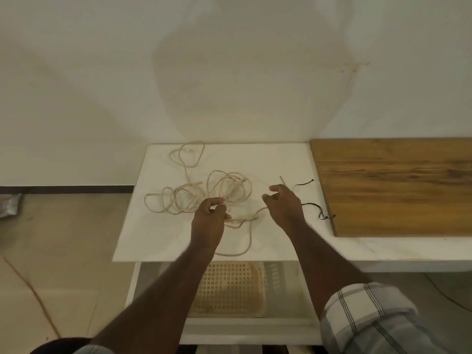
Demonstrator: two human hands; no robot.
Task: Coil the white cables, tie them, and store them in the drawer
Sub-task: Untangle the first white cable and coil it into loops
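Head view, only one. White cables (204,192) are lying in a loose tangle at frame centre on the white surface (281,159), one strand trailing toward the front edge and looping back up between the hands. Left hand (209,215) is pinching that strand, fingers curled round it. Right hand (283,203) is sitting just right of the tangle with fingers curled, the strand running up to it; it looks to be gripping the cable end (contact partly hidden by the fingers). Dark ties (314,208) are lying on the surface to the right of the right hand, near the edge of the wooden board (396,185) at right of frame. Drawer (288,290) is standing open at lower centre, below the surface, with a beige mesh basket (229,287) inside.

Judging: coiling is only starting, nothing tied, nothing stored.

Risks: pulling the strand while the pile is crossing over itself could be tightening a knot rather than freeing it. The front loop is hanging close to the edge, so it could be sliding off into the drawer. Ties could be getting swept aside by the right forearm.
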